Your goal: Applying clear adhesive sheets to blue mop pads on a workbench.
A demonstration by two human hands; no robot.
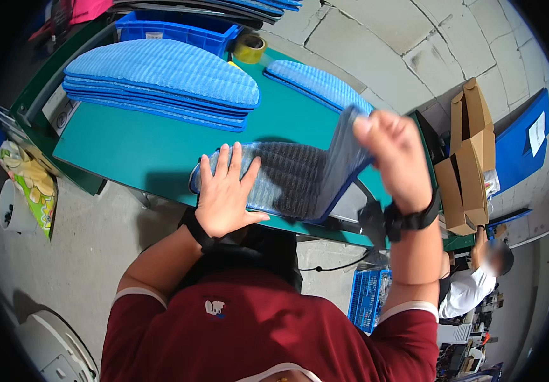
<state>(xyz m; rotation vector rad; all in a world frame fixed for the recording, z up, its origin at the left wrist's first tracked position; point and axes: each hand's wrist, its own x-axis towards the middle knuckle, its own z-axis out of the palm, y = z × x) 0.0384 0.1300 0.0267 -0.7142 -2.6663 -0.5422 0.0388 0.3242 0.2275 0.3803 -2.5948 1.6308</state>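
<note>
A long mop pad with a dark, ribbed grey-blue face lies along the near edge of the green table. Its left end is pressed down by my left hand, which rests flat with fingers spread. My right hand pinches the pad's right end, lifted and folded up off the table; the hand is slightly blurred. Beyond my left hand sits a tall stack of blue mop pads with rounded ends. A smaller group of blue pads lies at the far right of the table, partly behind the raised end.
A blue plastic crate and a roll of yellow tape stand at the back of the green table. Cardboard boxes are to the right, near a block wall. A blue basket is below. Another person works at far right.
</note>
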